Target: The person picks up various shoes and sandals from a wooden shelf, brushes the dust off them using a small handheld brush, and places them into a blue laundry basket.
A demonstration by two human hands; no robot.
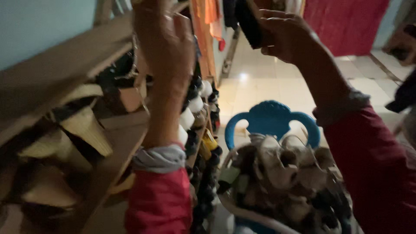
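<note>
Both hands are raised high in a dim, blurred view. The right hand (pixel 284 37) is closed around a dark flat object (pixel 249 21), gripped near the top of the frame; the object's upper end is cut off by the frame edge, and its kind cannot be made out. The left hand (pixel 162 41) is held up against the front of the wooden shelves (pixel 65 65), its back to the camera. Its fingers run out of the picture at the top, so whether it grasps anything cannot be told. Both forearms wear red sleeves with grey cuffs.

On the shelves, pale woven cone-shaped items (pixel 84 125) lie stacked on their sides; those lower down dissolve into shadow. Along the shelf front stands a row of small black and white containers (pixel 193 112), with one yellow item (pixel 209 143) among them; details are too blurred to read.

Below the right arm, a blue plastic chair (pixel 271 119) carries a basin (pixel 242 212) heaped with pale and dark pieces (pixel 286 173), indistinct in form. The basin's lower part is cut off. Beyond lie a light tiled floor (pixel 268 78), a red cloth (pixel 344 21) and hanging orange garments (pixel 208 17), all partly cropped.
</note>
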